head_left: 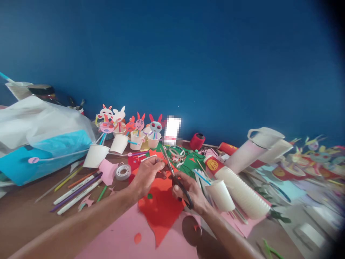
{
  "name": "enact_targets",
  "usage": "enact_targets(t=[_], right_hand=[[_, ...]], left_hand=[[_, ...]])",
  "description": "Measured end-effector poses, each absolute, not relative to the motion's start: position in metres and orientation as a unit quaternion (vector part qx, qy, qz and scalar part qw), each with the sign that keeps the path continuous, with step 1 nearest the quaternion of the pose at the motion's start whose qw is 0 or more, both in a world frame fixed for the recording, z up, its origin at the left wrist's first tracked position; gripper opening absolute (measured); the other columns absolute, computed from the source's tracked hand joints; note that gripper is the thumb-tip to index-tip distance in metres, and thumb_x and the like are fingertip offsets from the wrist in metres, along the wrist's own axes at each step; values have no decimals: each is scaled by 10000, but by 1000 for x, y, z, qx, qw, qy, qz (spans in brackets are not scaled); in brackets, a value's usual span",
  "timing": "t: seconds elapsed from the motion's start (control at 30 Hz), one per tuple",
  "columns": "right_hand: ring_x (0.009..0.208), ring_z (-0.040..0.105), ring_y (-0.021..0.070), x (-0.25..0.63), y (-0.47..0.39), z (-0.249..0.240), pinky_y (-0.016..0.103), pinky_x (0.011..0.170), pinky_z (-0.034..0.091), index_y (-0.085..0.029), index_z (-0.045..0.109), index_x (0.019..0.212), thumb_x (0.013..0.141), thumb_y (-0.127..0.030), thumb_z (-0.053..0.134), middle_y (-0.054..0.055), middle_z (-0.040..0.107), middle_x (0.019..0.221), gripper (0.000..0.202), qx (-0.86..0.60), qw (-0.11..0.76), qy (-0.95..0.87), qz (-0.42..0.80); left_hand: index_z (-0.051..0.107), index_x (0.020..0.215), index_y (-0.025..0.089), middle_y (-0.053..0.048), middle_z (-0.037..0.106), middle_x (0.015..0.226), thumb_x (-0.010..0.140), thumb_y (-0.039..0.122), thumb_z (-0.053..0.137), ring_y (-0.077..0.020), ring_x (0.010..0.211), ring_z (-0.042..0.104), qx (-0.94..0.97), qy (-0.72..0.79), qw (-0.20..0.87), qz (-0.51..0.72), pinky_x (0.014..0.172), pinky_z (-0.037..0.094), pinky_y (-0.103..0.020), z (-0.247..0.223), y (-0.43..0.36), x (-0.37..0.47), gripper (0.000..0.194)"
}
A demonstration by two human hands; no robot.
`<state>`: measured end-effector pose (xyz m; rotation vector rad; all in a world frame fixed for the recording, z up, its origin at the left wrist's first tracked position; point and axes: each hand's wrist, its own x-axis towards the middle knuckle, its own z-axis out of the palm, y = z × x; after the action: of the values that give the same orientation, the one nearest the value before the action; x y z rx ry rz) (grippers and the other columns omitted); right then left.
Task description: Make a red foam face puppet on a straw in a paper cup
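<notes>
My right hand (188, 190) is wrapped round black-handled scissors (172, 169), whose blades point up and away. Just left of the blades, my left hand (151, 172) is closed, fingertips pinched together; what they hold is too small to make out. Under both hands lies a red paper sheet (161, 212) with a cut, pointed lower edge, on top of pink paper (121, 237). A small green piece (150, 196) rests on the red sheet, and a small red scrap (137, 238) on the pink paper.
Paper cups with animal faces (137, 139) stand at the back. White tape (123, 172) and pens (78, 194) lie at the left. To the right are stacked cups (242, 190), a white jug (250, 151) and a single cup (221, 195). A plastic bag (45, 118) sits far left.
</notes>
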<state>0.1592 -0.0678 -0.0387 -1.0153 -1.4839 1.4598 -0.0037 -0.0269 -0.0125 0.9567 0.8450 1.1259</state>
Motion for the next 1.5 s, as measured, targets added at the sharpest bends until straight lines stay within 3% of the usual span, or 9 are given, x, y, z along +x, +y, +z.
enact_targets(t=[1.5], right_hand=[[484, 425, 67, 157, -72, -36, 191, 462, 341, -149, 525, 948, 663, -484, 655, -41, 495, 574, 459, -431, 416, -553, 579]], left_hand=[[533, 633, 128, -34, 637, 638, 679, 174, 587, -100, 503, 551, 408, 352, 688, 487, 518, 460, -241, -18, -26, -5, 84]])
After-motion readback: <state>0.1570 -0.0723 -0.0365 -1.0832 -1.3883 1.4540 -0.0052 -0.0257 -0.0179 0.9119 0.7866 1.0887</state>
